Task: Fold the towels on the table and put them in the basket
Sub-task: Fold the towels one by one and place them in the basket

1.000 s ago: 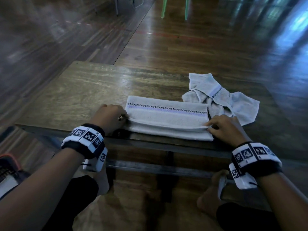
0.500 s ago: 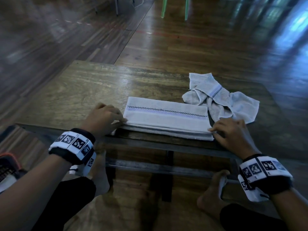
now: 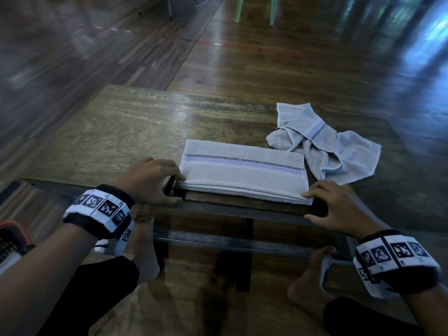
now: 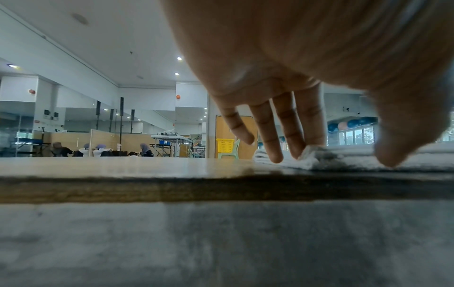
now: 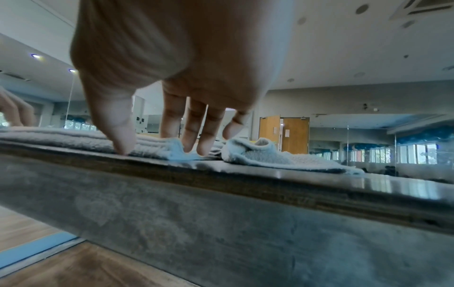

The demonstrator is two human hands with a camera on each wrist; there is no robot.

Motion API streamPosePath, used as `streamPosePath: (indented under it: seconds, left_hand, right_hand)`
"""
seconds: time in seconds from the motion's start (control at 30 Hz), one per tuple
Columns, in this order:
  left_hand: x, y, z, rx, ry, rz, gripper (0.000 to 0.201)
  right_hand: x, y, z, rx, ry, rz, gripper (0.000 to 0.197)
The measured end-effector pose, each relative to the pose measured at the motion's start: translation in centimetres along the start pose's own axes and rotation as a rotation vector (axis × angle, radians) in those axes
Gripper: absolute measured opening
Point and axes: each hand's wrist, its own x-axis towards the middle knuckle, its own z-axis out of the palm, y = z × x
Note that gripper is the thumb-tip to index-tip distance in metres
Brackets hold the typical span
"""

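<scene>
— Starting with the largest item: what carries the work?

— A low rectangular wooden table (image 3: 126, 132) with a dark metal frame. A basket with an orange rim (image 3: 11, 235) shows partly at the lower left, on the floor beside the person's left arm.

— Position of the task items?

— The pale grey folded towel with a checked and lilac stripe (image 3: 242, 170) lies flat along the table's near edge, layers stacked. The unfolded pale grey towel (image 3: 339, 151) lies crumpled beyond its right end, touching or just beside it; which, cannot be told.

— Left hand?

— The left hand (image 3: 148, 180) sits at the folded towel's left end. In the left wrist view its fingers (image 4: 290, 134) are straight and slightly apart, tips on the towel's corner; nothing is gripped.

— Right hand?

— The right hand (image 3: 339, 207) sits at the right end. Fingers (image 5: 194, 124) are extended, slightly spread, tips down on the cloth and table edge; thumb pressed at the near hem.
</scene>
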Motion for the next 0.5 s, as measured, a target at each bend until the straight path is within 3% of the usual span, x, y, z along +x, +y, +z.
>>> streamPosePath:
  seconds: [0.1, 0.33, 0.5]
  left_hand:
    - [-0.1, 0.1, 0.4, 0.047, -0.043, 0.019, 0.053]
    - [-0.4, 0.3, 0.3, 0.023, 0.041, 0.115, 0.026]
    - [-1.4, 0.1, -1.2, -0.381, 0.047, -0.007, 0.019]
  right_hand:
    - [-0.1, -0.4, 0.2, -0.072, -0.014, -0.023, 0.050]
    - [-0.8, -1.0, 0.6, -0.011, 0.067, -0.100, 0.033]
    - [-1.4, -0.9, -0.4, 0.198, 0.083, -0.046, 0.025]
